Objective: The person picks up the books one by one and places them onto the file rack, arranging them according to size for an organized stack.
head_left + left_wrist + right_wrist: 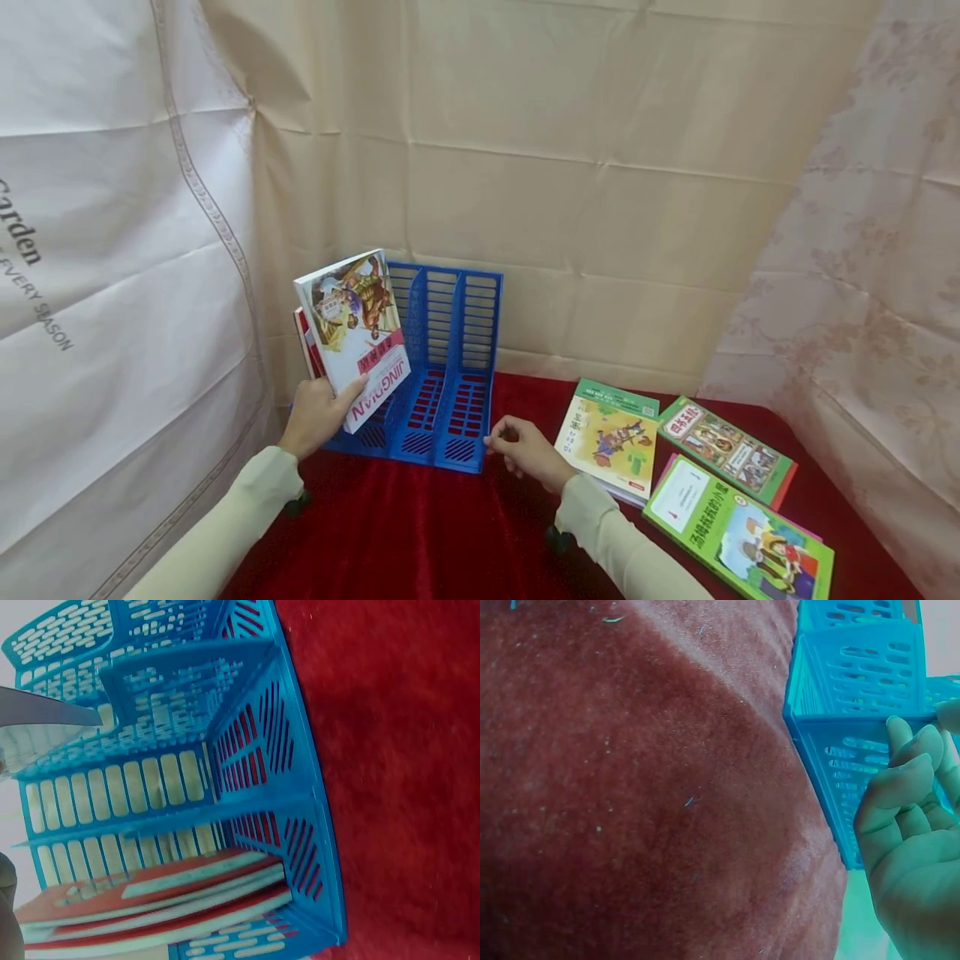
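Filing, it seems | left hand (318, 417) grips book (367, 333), tilted at the left of rack (450, 383) | right hand (531, 454) curled, pinching rack's right side | next likely wants book straightened, lowered in

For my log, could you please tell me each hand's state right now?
Left hand: holding the white book.
Right hand: pinching the edge of the blue rack.

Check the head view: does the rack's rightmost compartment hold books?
No, the blue rack's rightmost compartment shows only bare slotted plastic.
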Tool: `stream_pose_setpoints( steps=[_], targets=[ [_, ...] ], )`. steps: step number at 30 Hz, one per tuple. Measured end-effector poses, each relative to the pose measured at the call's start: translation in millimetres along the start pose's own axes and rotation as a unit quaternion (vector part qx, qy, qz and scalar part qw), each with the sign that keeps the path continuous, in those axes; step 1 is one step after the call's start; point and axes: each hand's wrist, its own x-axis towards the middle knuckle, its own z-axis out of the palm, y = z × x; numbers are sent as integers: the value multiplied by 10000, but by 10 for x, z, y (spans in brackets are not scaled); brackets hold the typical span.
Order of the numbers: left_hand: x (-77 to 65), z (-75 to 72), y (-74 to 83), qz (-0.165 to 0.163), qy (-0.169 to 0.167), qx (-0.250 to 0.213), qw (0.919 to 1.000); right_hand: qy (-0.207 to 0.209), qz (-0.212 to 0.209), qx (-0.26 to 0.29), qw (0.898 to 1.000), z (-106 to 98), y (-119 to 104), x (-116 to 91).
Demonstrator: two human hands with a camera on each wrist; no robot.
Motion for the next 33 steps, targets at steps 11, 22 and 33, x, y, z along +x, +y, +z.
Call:
stream_pose_setpoints(
  steps=[11, 22, 33],
  targets=[
    [55, -172, -185, -16, 270, 627, 9977, -18, 67, 8, 10000, 14, 44, -10],
    [165, -312, -262, -188, 516, 866, 9947, -2, 95, 131, 9999, -31, 41, -11],
    [153, -385, -270, -536, 753, 620, 9938, 8, 100, 99, 9999, -23, 66, -6]
  ],
)
